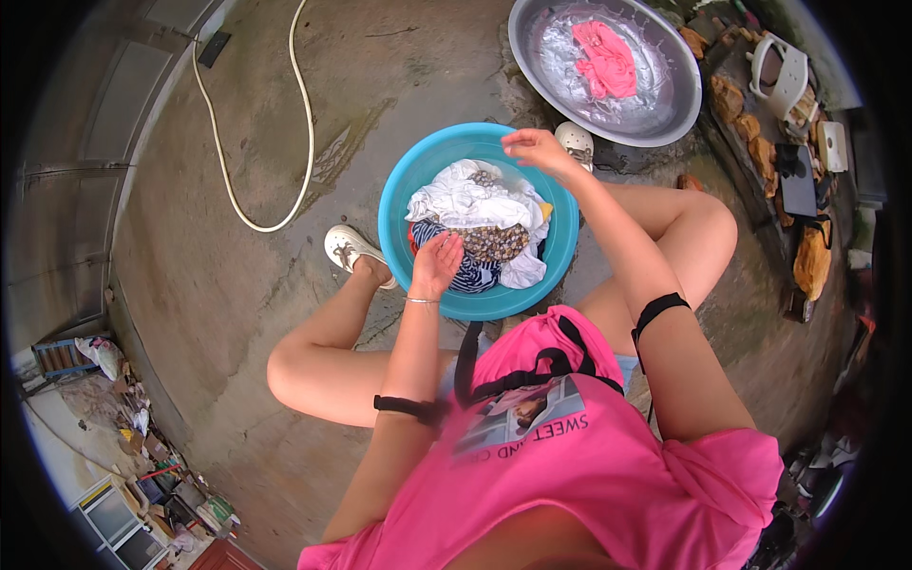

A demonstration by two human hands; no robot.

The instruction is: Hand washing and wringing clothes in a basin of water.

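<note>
A turquoise plastic basin (390,214) stands on the ground between my feet, with white cloth (456,203), a brown patterned cloth (499,243) and a navy-and-white patterned cloth (472,276) heaped in it. My left hand (437,263), palm up with nothing in it, is over the near left part of the heap. Above the basin's far right rim, my right hand (536,151) is empty, its fingers partly bent. Beyond it a large metal basin (685,117) holds water, with splashes around a pink cloth (605,60).
A pale hose (311,135) loops over the concrete at the far left. Stones (812,260), a white plastic object (787,82) and a dark flat object (796,178) lie at the right. My white shoes (347,249) flank the turquoise basin. Assorted clutter (153,456) fills the lower left.
</note>
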